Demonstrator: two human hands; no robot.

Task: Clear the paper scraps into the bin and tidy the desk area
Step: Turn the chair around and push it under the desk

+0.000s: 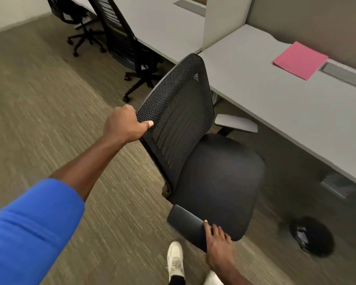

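Note:
A black mesh-backed office chair (193, 128) stands on the carpet in front of a grey desk (275, 99). My left hand (125, 124) grips the top left edge of its backrest, thumb on the mesh. My right hand (218, 247) rests on the near armrest (185, 223), fingers curled over its end. A round black bin (312, 237) with white paper scraps inside sits on the floor under the desk, to the right of the chair. A pink sheet (300, 59) lies on the desk near the back.
Two more black office chairs (121, 38) stand at the neighbouring desk further back. A white divider panel (220, 19) separates the desks. A grey cable tray cover (343, 75) is set into the desk. My white shoe (175, 260) is on the carpet below the chair.

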